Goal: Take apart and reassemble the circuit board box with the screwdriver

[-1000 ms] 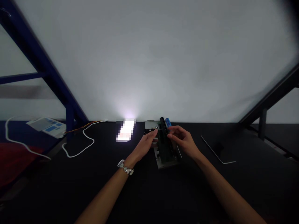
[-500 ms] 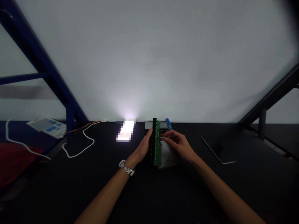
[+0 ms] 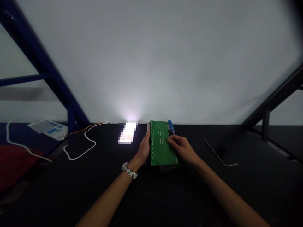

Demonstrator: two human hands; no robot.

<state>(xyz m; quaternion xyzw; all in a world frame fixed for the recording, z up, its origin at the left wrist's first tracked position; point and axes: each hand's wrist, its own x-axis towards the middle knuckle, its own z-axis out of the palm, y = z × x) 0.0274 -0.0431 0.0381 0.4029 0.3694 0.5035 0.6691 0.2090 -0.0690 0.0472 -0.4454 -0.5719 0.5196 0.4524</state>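
Observation:
My left hand [image 3: 144,148] is closed around the left edge of a green circuit board [image 3: 162,151], along which a row of black connectors runs. The board is tilted with its flat solder side facing me. My right hand [image 3: 181,146] has thumb and index finger pinched together against the board's right part. Whatever lies between those fingertips is too small to make out. Under the board a grey metal plate [image 3: 168,168] shows only at its lower edge. Behind the right hand lies a screwdriver with a blue handle [image 3: 171,126].
A brightly lit, pixelated rectangle [image 3: 127,132] lies left of the board. Further left are a white cable [image 3: 91,148] and a white card with blue patches [image 3: 49,128]. A thin bent metal rod [image 3: 214,152] rests at right. Blue [image 3: 47,72] and dark [image 3: 279,101] frame bars flank the black tabletop.
The circuit board has turned from nearly edge-on to show its flat green face, now covering most of the metal plate. Both hands stay in nearly the same place.

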